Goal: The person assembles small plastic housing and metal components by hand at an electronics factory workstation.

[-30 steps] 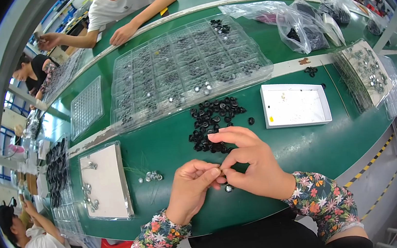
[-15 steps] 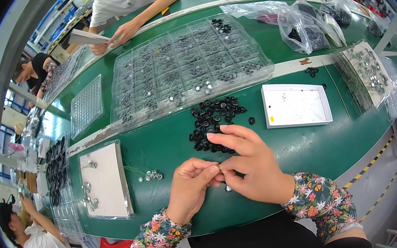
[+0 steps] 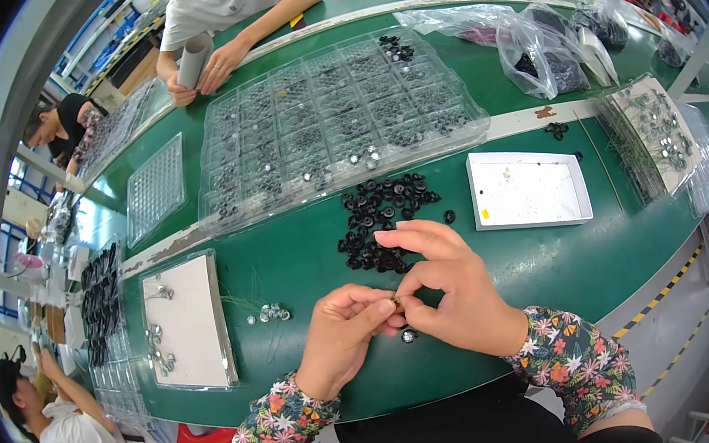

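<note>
My left hand (image 3: 343, 335) and my right hand (image 3: 458, 299) meet fingertip to fingertip above the near part of the green table. Both pinch one tiny brownish piece (image 3: 397, 301), mostly hidden by the fingers, so its kind does not show. Below the right fingers is a shiny silver round piece (image 3: 409, 335); whether it hangs or lies on the table I cannot tell. Just beyond my hands lies a heap of small black ring-shaped parts (image 3: 372, 219). To the left, a few silver round pieces (image 3: 274, 312) rest beside thin greenish wires (image 3: 246, 301).
A large clear compartment tray (image 3: 333, 106) of small parts spans the back. A white open box (image 3: 530, 188) stands right of the heap. Boards with silver pieces lie left (image 3: 187, 328) and right (image 3: 655, 130). Plastic bags (image 3: 545, 51) sit at the back right; a co-worker (image 3: 232, 25) sits opposite.
My right fingers have shifted slightly, the thumb and index finger now arched further apart behind their pinch. The co-worker opposite has curled the pale sheet into a roll.
</note>
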### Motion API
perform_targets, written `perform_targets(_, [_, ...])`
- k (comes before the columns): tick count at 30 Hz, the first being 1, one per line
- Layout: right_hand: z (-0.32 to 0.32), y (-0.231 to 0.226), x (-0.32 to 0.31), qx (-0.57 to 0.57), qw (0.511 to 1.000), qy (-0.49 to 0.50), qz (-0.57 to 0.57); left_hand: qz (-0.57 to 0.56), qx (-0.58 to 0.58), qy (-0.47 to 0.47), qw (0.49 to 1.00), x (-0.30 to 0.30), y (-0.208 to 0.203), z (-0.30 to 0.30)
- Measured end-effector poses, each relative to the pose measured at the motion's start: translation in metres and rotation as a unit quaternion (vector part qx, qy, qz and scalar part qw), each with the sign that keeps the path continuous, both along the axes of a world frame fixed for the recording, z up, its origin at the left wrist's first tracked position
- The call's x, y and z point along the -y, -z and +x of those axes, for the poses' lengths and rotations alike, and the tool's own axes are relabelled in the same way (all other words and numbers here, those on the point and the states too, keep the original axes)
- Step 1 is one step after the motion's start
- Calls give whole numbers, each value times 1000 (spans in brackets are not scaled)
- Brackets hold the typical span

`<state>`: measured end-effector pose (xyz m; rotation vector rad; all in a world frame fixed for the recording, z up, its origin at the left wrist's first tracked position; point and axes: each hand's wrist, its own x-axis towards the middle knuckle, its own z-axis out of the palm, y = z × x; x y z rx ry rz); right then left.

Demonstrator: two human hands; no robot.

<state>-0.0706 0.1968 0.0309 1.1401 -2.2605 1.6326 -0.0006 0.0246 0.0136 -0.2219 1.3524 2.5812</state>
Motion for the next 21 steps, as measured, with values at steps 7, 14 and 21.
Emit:
perform_targets(7, [-20, -13, -19, -36, 996, 72, -31, 30, -9, 2, 1000, 3, -3, -1])
perform_targets(14, [-62, -10, -78, -157, 906, 304, 249, 56, 21, 4, 998, 12, -2, -1])
perform_targets(21, [-44, -18, -50, -164, 935, 273, 153, 52, 67, -24, 996, 10, -6, -4])
